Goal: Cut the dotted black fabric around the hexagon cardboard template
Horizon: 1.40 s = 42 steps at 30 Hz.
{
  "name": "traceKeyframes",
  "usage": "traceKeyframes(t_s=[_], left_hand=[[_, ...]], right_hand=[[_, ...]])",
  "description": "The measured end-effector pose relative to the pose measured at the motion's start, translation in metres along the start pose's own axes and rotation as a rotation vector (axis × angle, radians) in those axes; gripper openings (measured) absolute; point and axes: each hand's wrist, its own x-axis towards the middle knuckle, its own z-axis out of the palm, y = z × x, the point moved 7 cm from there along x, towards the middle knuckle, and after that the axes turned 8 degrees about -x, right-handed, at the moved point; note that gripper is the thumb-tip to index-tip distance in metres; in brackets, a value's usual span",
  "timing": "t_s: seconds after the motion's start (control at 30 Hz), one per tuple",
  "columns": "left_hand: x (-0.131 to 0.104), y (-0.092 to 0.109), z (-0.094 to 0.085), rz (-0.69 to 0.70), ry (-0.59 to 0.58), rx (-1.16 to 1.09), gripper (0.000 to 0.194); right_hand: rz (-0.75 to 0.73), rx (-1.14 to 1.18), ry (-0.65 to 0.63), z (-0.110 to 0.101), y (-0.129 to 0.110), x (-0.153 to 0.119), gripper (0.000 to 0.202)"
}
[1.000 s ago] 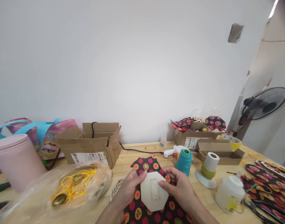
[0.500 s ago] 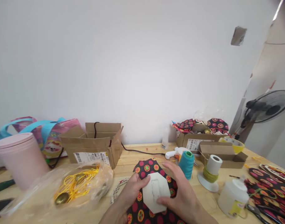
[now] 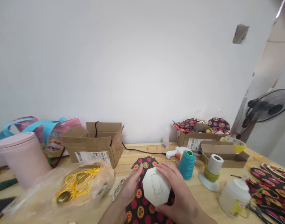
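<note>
A white octagonal card [image 3: 156,187] with a rough pencil outline lies over black fabric [image 3: 140,203] printed with coloured flowers and dots. My right hand [image 3: 179,194] grips the card, fingers at its upper right edge and thumb at its lower edge. On the other side my left hand [image 3: 128,191] holds the fabric at its left, thumb up beside the card; its other fingers are mostly hidden. Just beyond the right hand stands a cone of teal thread [image 3: 186,165].
Left are a plastic bag of yellow cords and a brass bell [image 3: 63,197], a cardboard box [image 3: 93,144] and a pink canister [image 3: 23,158]. Right are a spool of green cord [image 3: 211,174], a glue bottle [image 3: 235,197], scissors [image 3: 259,213] and a glue gun [image 3: 177,152].
The card has turned a little in my hands. My left thumb has come off its face, and my right fingers have closed onto its upper edge.
</note>
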Motion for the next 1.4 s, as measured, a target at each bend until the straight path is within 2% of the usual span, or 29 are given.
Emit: traceKeyframes(t_s=[0.43,0.73,1.0,1.23,1.4], left_hand=[[-0.004,-0.005,0.011,-0.091,-0.035,-0.047,0.024],[-0.007,-0.006,0.010,-0.138,-0.004,-0.037,0.026],[-0.006,-0.005,0.012,-0.094,-0.018,-0.077,0.035],[-0.005,-0.002,0.008,-0.053,0.012,-0.087,0.036],[-0.004,-0.006,0.013,-0.084,-0.075,-0.063,0.039]], right_hand=[[0.039,0.051,0.040,-0.001,0.004,0.001,0.087],[0.009,0.045,0.060,0.001,0.004,0.001,0.100],[0.015,0.034,0.052,0.002,0.003,0.000,0.104],[0.010,0.041,0.077,0.000,0.002,0.002,0.103],[-0.002,0.042,0.083,0.000,0.001,0.002,0.101]])
